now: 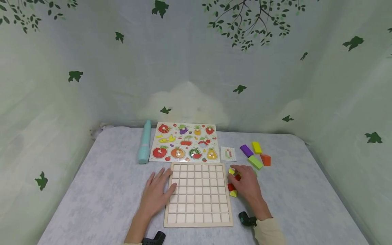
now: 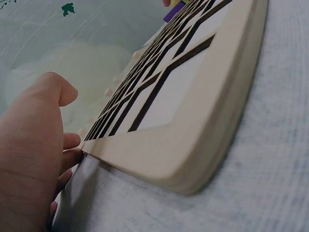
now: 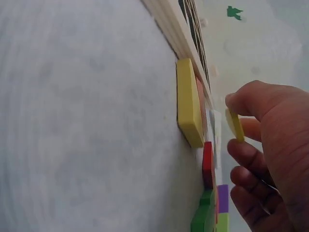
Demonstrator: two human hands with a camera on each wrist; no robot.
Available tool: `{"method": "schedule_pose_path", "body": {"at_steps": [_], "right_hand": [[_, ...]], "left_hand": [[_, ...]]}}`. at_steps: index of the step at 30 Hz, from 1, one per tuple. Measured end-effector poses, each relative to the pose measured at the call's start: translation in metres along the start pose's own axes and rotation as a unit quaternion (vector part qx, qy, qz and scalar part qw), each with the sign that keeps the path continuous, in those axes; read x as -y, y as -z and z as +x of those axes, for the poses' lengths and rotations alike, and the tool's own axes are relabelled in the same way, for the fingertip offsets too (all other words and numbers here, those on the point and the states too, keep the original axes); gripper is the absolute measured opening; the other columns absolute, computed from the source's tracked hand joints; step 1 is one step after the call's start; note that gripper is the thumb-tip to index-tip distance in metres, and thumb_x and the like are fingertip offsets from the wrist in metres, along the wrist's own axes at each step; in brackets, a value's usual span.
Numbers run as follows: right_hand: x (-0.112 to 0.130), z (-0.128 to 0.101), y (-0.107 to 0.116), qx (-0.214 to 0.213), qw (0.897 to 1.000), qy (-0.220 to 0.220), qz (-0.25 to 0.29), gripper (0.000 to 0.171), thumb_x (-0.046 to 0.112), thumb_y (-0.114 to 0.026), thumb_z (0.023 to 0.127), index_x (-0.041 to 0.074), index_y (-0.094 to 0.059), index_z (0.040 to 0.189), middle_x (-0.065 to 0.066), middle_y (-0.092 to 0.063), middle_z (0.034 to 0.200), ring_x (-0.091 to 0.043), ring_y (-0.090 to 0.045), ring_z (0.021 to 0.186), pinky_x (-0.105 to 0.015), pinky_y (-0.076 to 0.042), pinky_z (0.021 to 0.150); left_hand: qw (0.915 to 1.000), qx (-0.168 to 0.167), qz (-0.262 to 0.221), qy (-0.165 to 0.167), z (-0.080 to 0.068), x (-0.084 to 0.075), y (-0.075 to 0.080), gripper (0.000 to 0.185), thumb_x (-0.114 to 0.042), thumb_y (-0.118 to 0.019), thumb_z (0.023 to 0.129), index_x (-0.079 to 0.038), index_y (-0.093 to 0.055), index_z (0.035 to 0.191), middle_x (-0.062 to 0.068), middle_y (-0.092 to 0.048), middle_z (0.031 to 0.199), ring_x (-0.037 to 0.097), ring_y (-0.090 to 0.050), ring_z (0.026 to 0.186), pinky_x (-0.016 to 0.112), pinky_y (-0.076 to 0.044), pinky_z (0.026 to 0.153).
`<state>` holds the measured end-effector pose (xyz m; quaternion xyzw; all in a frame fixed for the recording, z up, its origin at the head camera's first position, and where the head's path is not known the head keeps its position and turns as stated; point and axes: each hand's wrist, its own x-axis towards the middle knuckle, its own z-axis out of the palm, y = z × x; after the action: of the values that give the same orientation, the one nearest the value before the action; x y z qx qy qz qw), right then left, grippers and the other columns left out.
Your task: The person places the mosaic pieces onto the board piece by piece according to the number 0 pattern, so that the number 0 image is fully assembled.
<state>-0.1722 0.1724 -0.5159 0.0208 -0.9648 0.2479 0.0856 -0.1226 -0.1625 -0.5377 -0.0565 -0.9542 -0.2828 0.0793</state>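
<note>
A pale wooden board (image 1: 198,225) with a grid of square cells lies on the table. My left hand (image 1: 155,195) rests at its left edge, fingers spread and straight, thumb over the frame. In the left wrist view that hand (image 2: 31,154) is beside the board's corner. My right hand (image 1: 246,182), off the board's right side, pinches a small yellow block (image 3: 235,124) between thumb and fingers. Below it lie another yellow block (image 3: 189,104) and a red block (image 3: 207,164), with a green block (image 3: 203,215) nearby. The right hand partly hides these pieces in the head view.
Behind the board lie a fruit picture board (image 1: 185,142), a small printed card (image 1: 228,153) and a teal bottle-shaped object (image 1: 145,143). Purple (image 1: 246,150), yellow (image 1: 256,147), lime-green (image 1: 255,162) and orange (image 1: 265,160) blocks sit at the back right. A patterned curtain (image 1: 190,61) surrounds the table.
</note>
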Motion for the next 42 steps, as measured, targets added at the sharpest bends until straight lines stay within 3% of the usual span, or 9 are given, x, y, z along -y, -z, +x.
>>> {"method": "schedule_pose_path", "body": {"at_steps": [7,10,15,19,23,29,37,42], "right_hand": [[0.009,0.004,-0.002,0.015,1.0,0.024,0.01,0.022,0.024,-0.076,0.091,0.011,-0.079,0.109,0.0,-0.066,0.087,-0.018,-0.053,0.082,-0.031,-0.05,0.074],[0.011,0.004,-0.002,0.033,0.999,0.011,0.011,0.022,0.023,-0.078,0.091,0.011,-0.078,0.11,0.001,-0.064,0.083,-0.017,-0.052,0.079,-0.03,-0.049,0.072],[0.007,0.001,0.002,0.04,0.999,-0.001,-0.003,0.032,0.023,-0.079,0.09,0.011,-0.074,0.12,-0.003,-0.065,0.096,-0.021,-0.054,0.093,-0.034,-0.053,0.079],[0.004,-0.002,0.004,0.051,0.999,0.016,-0.004,0.03,0.02,-0.077,0.09,0.012,-0.075,0.12,-0.005,-0.072,0.114,-0.025,-0.056,0.11,-0.041,-0.056,0.094],[0.002,-0.003,0.005,0.071,0.997,0.031,0.004,0.028,0.016,-0.076,0.091,0.014,-0.076,0.119,-0.004,-0.073,0.119,-0.025,-0.057,0.115,-0.043,-0.056,0.099],[0.004,-0.002,0.007,0.073,0.997,0.03,-0.006,0.029,0.019,-0.081,0.089,0.015,-0.077,0.118,-0.004,-0.071,0.112,-0.023,-0.057,0.108,-0.04,-0.058,0.092],[0.008,0.004,0.013,0.087,0.996,0.0,0.011,0.017,0.021,-0.081,0.09,0.017,-0.074,0.105,0.005,-0.066,0.09,-0.015,-0.056,0.084,-0.031,-0.056,0.077],[0.016,0.004,0.012,0.082,0.996,0.015,0.034,0.012,0.022,-0.079,0.092,0.017,-0.074,0.102,0.007,-0.066,0.085,-0.013,-0.056,0.078,-0.027,-0.052,0.069]], "left_hand": [[1.0,-0.002,0.002,0.002,0.002,0.0,-0.001,0.061,-0.041,-0.065,0.098,-0.009,-0.053,0.149,0.012,-0.054,0.154,0.033,-0.038,0.151,0.054,-0.016,0.128],[1.0,-0.001,0.002,0.004,0.002,0.0,-0.001,0.061,-0.041,-0.065,0.098,-0.009,-0.054,0.149,0.012,-0.054,0.154,0.033,-0.038,0.152,0.054,-0.016,0.128],[1.0,0.0,0.004,0.005,0.002,-0.002,0.002,0.061,-0.041,-0.065,0.098,-0.009,-0.054,0.149,0.012,-0.054,0.153,0.034,-0.038,0.151,0.055,-0.017,0.128],[1.0,0.003,0.005,0.007,0.001,-0.002,0.005,0.062,-0.041,-0.065,0.098,-0.008,-0.053,0.149,0.012,-0.054,0.154,0.034,-0.038,0.151,0.055,-0.017,0.128],[0.9998,0.013,-0.001,0.017,-0.001,0.0,0.007,0.061,-0.041,-0.064,0.099,-0.009,-0.052,0.15,0.012,-0.052,0.155,0.033,-0.036,0.152,0.054,-0.015,0.128],[0.9996,0.016,-0.011,0.023,-0.002,0.001,0.008,0.059,-0.04,-0.062,0.101,-0.009,-0.053,0.15,0.011,-0.051,0.157,0.033,-0.034,0.153,0.053,-0.013,0.129],[0.9995,0.009,-0.021,0.02,-0.001,0.001,0.006,0.058,-0.04,-0.063,0.1,-0.009,-0.054,0.149,0.011,-0.052,0.156,0.033,-0.035,0.153,0.054,-0.013,0.129],[0.9996,0.007,-0.022,0.015,-0.002,0.001,0.003,0.057,-0.04,-0.064,0.1,-0.01,-0.054,0.148,0.011,-0.053,0.155,0.033,-0.036,0.152,0.054,-0.014,0.129]]}}
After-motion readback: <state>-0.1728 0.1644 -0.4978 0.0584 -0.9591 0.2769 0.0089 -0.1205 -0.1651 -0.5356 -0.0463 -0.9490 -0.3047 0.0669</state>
